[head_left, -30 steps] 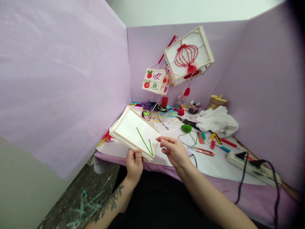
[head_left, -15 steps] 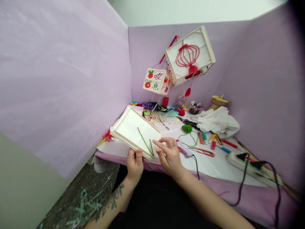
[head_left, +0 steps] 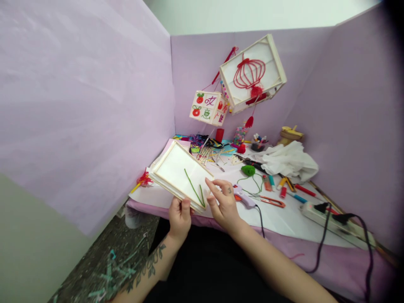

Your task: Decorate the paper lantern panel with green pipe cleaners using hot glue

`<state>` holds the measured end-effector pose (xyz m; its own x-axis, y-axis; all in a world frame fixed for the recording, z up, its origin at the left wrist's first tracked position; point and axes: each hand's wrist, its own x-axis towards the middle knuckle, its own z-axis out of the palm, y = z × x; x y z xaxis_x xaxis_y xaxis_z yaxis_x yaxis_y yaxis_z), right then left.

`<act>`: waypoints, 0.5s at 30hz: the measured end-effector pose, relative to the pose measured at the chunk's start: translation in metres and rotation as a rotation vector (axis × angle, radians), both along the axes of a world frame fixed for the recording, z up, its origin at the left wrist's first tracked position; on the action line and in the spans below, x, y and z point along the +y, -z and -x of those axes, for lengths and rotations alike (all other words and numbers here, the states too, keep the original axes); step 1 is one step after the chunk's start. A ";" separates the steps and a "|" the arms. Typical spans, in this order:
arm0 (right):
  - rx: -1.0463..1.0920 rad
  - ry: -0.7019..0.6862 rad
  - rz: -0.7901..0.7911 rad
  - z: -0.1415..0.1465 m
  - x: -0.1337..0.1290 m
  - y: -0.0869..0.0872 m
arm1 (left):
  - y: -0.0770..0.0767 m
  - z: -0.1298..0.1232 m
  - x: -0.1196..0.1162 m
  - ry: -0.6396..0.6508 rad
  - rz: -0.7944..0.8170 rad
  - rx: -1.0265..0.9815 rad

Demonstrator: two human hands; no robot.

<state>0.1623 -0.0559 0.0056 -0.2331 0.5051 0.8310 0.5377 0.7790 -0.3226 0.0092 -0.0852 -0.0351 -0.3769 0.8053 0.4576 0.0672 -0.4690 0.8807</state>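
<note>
My left hand (head_left: 179,219) grips the lower edge of a white-panelled box frame (head_left: 173,164) with pale wooden edging, thumb on top, tilted above the table. Two green strands (head_left: 193,185), which look like yarn, lie on the panel and meet in a narrow V near its lower right corner. My right hand (head_left: 224,204) hovers by that corner with thumb and index finger apart. The index fingertip is beside the panel's right edge; I cannot tell whether it touches. Nothing shows between these fingers.
Two decorated box lanterns, a larger one (head_left: 252,73) and a smaller one (head_left: 208,108), hang at the back. A glue gun (head_left: 243,196), orange-handled scissors (head_left: 268,200), a green yarn ball (head_left: 248,170), markers, crumpled white cloth (head_left: 288,162) and a power strip (head_left: 337,225) lie rightward.
My right index finger has lifted slightly away from the shorter green strand toward the panel's right edge. My left hand keeps its hold on the frame.
</note>
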 end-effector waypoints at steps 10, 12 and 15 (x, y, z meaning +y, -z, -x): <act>0.054 -0.220 0.046 0.011 -0.004 -0.005 | 0.004 0.001 0.001 0.012 0.012 0.042; 0.048 -0.218 0.049 0.012 -0.005 -0.006 | 0.004 0.001 0.000 0.011 0.011 0.059; 0.056 -0.236 0.079 0.012 -0.006 -0.006 | 0.003 0.001 -0.001 0.001 0.006 0.082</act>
<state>0.1506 -0.0614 0.0119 -0.3071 0.5060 0.8060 0.3240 0.8519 -0.4114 0.0081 -0.0861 -0.0385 -0.3374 0.8087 0.4819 0.1383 -0.4637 0.8751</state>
